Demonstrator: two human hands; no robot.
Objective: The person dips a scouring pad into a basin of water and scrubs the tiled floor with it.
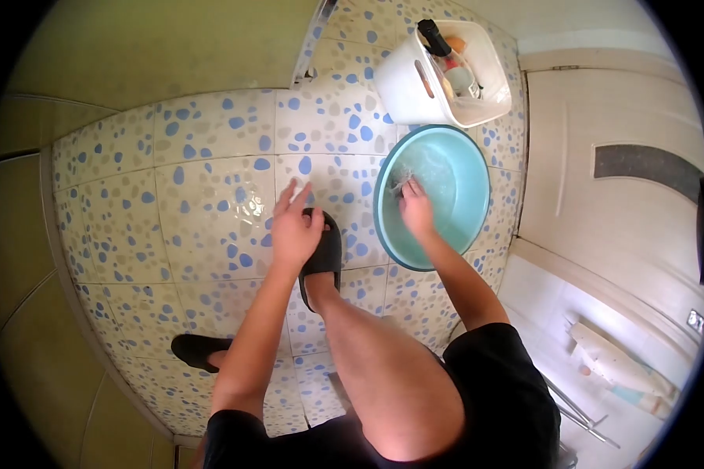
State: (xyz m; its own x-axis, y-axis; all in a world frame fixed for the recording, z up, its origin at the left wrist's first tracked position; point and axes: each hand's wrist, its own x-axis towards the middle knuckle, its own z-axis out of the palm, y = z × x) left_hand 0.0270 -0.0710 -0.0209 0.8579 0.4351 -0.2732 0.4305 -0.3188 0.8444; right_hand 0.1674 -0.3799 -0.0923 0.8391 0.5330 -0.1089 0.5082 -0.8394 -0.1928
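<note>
Turquoise basin (465, 227), sitting on floor (203, 227) beside white bin (403, 86). My right grip (416, 209) is resting narrow inside it, holding what I cannot tell; my left grip (293, 234) is hovering, spread loosely, near black slipper (327, 252).

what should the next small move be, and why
Perhaps bring the left hand over to steady the teal basin: it looks free, poised over the dark slipper, while only the right hand is inside the basin, beside a wispy patch too blurred to identify.

White bin (400, 80): 1 black thing (434, 39) at the top edge
Floor (203, 187): blue and tan spots
Door (583, 113): 1 dark curved strip (641, 166)
</note>
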